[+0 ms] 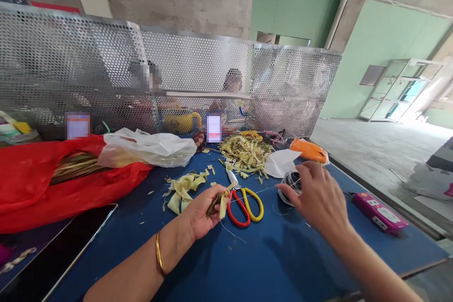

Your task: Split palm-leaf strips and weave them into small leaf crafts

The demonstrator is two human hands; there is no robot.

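My left hand (207,212) is closed around a small bundle of dried leaf strips (222,205); pale ends stick out past its fingers. A thin thread (255,192) runs from this bundle toward a spool of thread (290,188) on the right. Over that spool is my right hand (320,193), its thumb and fingers apart; whether they touch it I cannot tell. Between my hands lie scissors (238,214) with one red and one yellow handle, blades pointing away. Left of them, loose pale leaf strips (182,191) rest on the blue table (233,264).
Behind the scissors is a heap of leaf scraps (246,151). A red bag (28,165) and a white plastic bag (148,146) fill the left. A purple box (380,212) sits at right, an orange packet (309,150) behind. People sit beyond the perforated metal screen (198,56).
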